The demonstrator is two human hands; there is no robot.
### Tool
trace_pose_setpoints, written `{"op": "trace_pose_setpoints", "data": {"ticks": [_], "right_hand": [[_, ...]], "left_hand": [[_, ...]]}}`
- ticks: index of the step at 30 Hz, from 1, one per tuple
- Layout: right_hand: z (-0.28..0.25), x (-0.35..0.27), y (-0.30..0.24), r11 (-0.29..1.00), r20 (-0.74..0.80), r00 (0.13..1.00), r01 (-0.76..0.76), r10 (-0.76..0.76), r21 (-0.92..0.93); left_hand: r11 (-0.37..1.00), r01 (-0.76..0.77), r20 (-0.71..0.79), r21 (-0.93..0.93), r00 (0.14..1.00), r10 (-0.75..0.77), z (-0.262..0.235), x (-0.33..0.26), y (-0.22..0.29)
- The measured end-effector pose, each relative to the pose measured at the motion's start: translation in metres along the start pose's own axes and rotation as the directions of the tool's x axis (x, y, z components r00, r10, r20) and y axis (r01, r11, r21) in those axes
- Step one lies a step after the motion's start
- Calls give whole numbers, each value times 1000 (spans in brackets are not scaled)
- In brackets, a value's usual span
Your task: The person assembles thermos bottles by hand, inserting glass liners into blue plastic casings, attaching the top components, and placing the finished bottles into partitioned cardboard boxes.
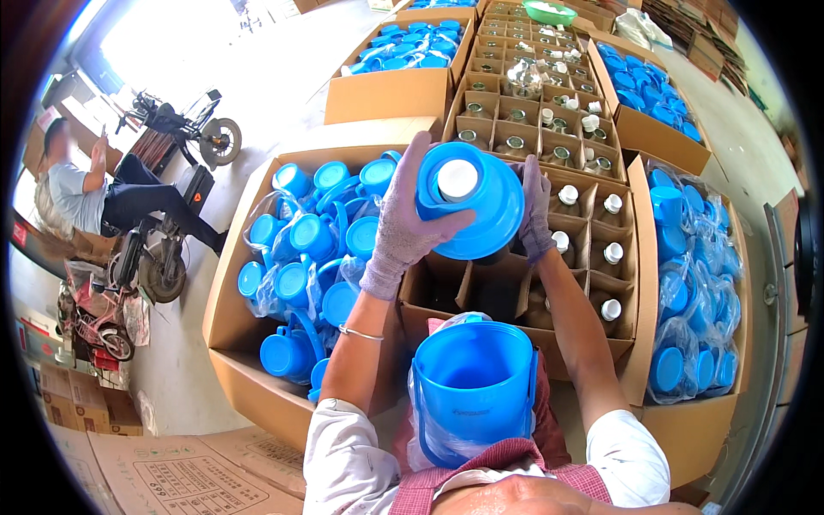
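A flared blue plastic piece (502,219), shaped like the top of a jug, is held up in front of me. A white cap (457,180) shows in its middle. My left hand (402,227), in a greyish-purple glove, is wrapped round its left side with the thumb below the cap. On the right, my gloved right hand (536,210) grips its edge, with some fingers hidden behind it. Below, an open blue plastic container (472,416) with thin clear plastic wrap stands upright at my lap, touched by neither hand.
Ahead is a divided carton (622,283) holding white-capped bottles (610,310); more glass bottles (515,142) stand behind. Left, a carton (232,292) holds blue lidded jugs (287,352); right, another carton (687,421) holds wrapped blue parts (699,300). A person (81,184) sits by parked two-wheelers.
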State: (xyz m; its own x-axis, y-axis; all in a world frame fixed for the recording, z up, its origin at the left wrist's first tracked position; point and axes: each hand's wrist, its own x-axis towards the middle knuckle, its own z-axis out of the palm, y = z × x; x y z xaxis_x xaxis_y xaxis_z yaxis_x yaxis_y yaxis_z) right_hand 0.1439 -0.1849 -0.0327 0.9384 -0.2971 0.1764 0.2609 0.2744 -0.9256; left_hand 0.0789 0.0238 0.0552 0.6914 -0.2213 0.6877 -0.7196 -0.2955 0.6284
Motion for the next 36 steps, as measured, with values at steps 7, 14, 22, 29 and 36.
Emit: {"op": "trace_pose_setpoints", "data": {"ticks": [7,14,22,29,36], "right_hand": [[-5,1,-10,994,20,1000,-2,4,-111],[-7,2,1,990,180,979,-80,101,-118],[-3,10,4,871,240,925,-364,295,330],[33,-27,-150,951,651,758,232,-45,-205],[43,-54,-149,830,638,629,557,-444,29]], "left_hand": [[1000,27,0,9,1000,-27,18,-3,-1],[999,29,59,-40,998,-26,14,-9,-7],[908,241,-75,-344,956,-283,28,7,-16],[686,377,82,-622,903,-422,-59,90,20],[581,444,96,-682,842,-531,-61,72,49]]}}
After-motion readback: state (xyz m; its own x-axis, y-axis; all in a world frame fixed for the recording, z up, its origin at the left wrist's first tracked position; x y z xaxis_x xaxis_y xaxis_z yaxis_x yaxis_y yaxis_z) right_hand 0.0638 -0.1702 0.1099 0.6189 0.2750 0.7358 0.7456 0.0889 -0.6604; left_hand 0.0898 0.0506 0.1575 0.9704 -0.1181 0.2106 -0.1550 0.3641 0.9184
